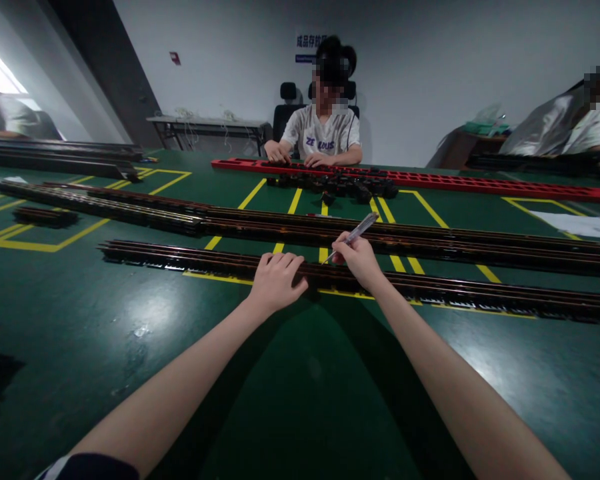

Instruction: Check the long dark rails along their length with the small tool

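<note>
My left hand [276, 280] lies on the nearest long dark rail strip [455, 293], fingers curled over its top and pressing it down. My right hand [359, 259] is closed on a thin silver pen-like tool [356, 232], its tip pointing down at the same strip just right of my left hand. The strip runs left to right across the green table [130, 347]. More dark strips [230, 223] lie parallel behind it.
A person sits across the table with both hands on a long red tray [480, 182] beside a heap of small black parts [347, 187]. Other people sit at the far left and far right. Yellow lines [45, 245] mark the tabletop. Stacked rails [55, 159] lie at back left.
</note>
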